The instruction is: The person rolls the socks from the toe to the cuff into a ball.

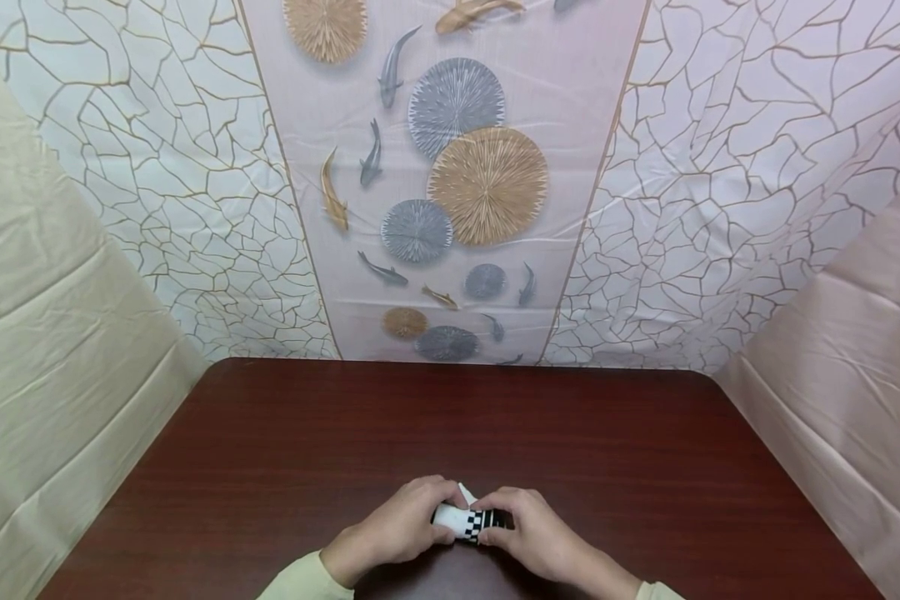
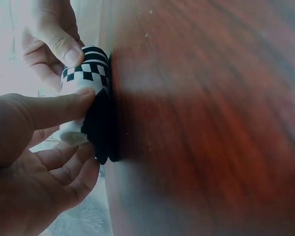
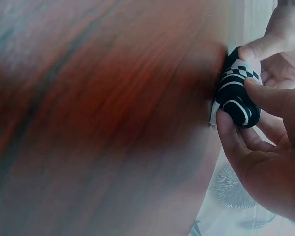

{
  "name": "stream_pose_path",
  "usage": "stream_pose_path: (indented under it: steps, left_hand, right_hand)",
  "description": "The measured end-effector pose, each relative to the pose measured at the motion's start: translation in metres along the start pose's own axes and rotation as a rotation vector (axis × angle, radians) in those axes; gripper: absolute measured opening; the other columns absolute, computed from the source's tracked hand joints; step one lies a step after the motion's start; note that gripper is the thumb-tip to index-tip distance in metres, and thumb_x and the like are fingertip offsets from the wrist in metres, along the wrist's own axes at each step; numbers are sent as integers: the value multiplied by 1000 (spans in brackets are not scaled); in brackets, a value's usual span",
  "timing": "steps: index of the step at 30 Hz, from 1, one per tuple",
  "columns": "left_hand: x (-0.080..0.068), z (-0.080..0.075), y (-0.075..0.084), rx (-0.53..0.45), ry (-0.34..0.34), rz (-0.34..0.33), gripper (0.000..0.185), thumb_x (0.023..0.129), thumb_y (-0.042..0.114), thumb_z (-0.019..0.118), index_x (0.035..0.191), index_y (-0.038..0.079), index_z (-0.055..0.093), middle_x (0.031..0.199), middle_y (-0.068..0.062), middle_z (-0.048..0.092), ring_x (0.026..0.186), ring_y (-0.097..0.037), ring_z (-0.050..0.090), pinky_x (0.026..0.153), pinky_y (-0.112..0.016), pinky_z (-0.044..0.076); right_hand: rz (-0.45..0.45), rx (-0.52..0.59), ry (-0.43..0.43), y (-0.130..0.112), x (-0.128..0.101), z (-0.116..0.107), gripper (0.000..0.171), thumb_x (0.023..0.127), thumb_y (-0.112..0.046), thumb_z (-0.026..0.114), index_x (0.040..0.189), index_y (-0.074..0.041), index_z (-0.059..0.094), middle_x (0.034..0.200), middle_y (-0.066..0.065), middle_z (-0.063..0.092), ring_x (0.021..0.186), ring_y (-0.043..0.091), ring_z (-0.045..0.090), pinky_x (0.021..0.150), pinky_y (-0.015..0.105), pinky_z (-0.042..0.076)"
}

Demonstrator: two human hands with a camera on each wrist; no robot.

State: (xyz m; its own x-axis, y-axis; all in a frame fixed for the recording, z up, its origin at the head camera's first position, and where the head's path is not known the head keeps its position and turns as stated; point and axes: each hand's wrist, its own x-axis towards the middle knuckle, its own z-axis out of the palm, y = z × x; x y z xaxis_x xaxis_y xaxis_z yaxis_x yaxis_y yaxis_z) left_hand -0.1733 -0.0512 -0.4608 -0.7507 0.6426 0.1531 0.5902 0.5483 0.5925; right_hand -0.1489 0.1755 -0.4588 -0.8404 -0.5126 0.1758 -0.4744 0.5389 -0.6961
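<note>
Gripping a rolled checkered sock, my left hand pinching its white end, my right hand its striped black end, on a reddish-brown table.

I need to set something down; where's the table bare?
The table is bare from the left hand to the left drape, the right hand to the right drape, and beyond both to the patterned curtain. Crowded: around the checkered cloth they hold.

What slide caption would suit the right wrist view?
A person's left grip and right grip hold a checked, striped fabric roll at a reddish table.
</note>
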Motion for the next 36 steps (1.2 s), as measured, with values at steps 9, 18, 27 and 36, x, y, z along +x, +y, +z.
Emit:
stream_pose_path:
  steps: [9, 18, 27, 36]
  left_hand:
    - [-2, 0, -3, -89, 0, 4, 19, 83, 14, 81, 97, 24, 73, 92, 19, 65, 81, 2, 56, 74, -20, 47]
    - [-1, -2, -4, -114, -24, -15, 17, 86, 15, 78, 101, 22, 73, 95, 17, 67, 82, 3, 57, 75, -21, 48]
    - [0, -6, -1, -65, -15, -41, 17, 85, 17, 80, 101, 21, 76, 92, 17, 64, 84, 0, 55, 77, -23, 47]
    - [-2, -4, 2, -4, -20, -85, 32, 74, 20, 89, 101, 23, 71, 91, 15, 51, 82, -3, 49, 73, -22, 44]
  right_hand:
    - [-32, -141, 39, -1, -1, 7, 33, 79, -13, 85, 110, -9, 74, 102, -6, 65, 91, 5, 59, 78, 28, 52]
    - [-46, -239, 62, -2, -3, 12, 41, 77, -13, 86, 115, -14, 71, 102, -12, 58, 90, 3, 55, 77, 26, 51]
    - [-104, -200, 72, 1, -3, 11, 38, 80, -12, 85, 114, -19, 70, 103, -12, 61, 92, 2, 57, 77, 27, 52]
    - [-133, -162, 64, 2, -2, 10, 34, 83, -12, 82, 116, -15, 73, 99, -10, 64, 88, 2, 58, 74, 26, 52]
